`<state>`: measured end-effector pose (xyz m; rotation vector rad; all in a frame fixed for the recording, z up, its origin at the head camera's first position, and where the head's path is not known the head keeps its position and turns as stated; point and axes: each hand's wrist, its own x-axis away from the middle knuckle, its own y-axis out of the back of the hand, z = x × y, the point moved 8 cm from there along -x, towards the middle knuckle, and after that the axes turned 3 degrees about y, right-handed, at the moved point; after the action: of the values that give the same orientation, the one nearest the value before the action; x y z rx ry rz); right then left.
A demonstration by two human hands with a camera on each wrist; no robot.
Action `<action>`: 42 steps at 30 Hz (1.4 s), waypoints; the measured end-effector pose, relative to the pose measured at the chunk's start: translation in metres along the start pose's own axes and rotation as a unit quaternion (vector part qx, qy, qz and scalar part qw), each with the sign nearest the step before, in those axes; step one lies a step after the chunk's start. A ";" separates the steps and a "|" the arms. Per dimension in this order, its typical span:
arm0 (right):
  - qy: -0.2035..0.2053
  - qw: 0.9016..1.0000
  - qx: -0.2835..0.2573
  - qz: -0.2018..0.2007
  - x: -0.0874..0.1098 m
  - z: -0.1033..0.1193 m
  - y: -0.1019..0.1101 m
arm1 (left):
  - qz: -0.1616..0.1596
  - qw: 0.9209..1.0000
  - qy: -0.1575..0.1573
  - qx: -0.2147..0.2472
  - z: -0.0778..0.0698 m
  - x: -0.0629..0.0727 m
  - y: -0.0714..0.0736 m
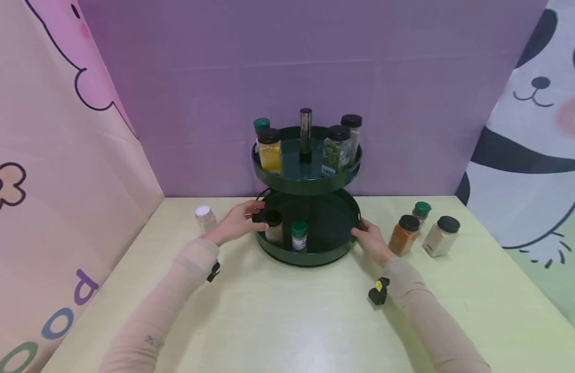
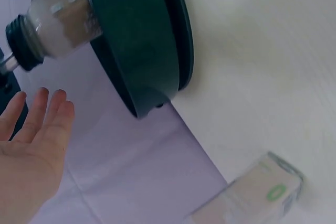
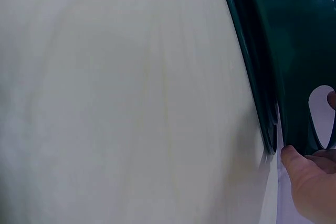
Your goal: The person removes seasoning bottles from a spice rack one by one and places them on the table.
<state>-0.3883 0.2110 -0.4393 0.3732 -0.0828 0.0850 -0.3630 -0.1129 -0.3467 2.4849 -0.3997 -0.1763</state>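
A dark green two-tier turntable rack (image 1: 305, 186) stands at the back of the table. My right hand (image 1: 373, 243) grips the right rim of its lower tray (image 1: 331, 254) beside an oval handle hole, fingertips reaching the hole in the right wrist view. At the tray's left side is my left hand (image 1: 235, 224), its fingers extended and apart from a black-capped jar (image 2: 65, 17) with brown contents. Right of that jar in the head view, a small green-capped bottle (image 1: 299, 235) stands on the same tray.
The upper tray (image 1: 306, 184) carries several jars, including a yellow-filled one (image 1: 270, 153). A white-capped jar (image 1: 205, 217) stands left on the table. To the right are an orange-brown jar (image 1: 402, 237), a pale jar (image 1: 440, 238) and a green-capped bottle (image 1: 421, 210).
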 end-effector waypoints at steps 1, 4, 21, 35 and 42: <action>-0.001 1.000 0.000 0.000 0.000 0.000 0.000 | 0.002 1.000 -0.002 0.000 0.000 -0.001 -0.003; -0.002 1.000 -0.003 -0.001 0.000 -0.001 0.000 | 0.008 1.000 -0.007 -0.006 0.001 -0.005 -0.010; 0.010 1.000 -0.013 -0.005 -0.001 0.001 0.000 | -0.001 0.999 -0.008 -0.048 0.008 -0.022 -0.032; 0.004 1.000 -0.014 -0.006 -0.001 0.000 -0.001 | -0.003 0.999 0.002 -0.051 0.018 -0.026 -0.038; 0.003 1.000 -0.011 -0.002 0.001 0.002 -0.002 | -0.006 0.999 -0.004 -0.050 0.018 -0.027 -0.039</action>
<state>-0.3876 0.2083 -0.4382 0.3509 -0.0773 0.0819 -0.3830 -0.0846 -0.3833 2.3890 -0.3716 -0.2072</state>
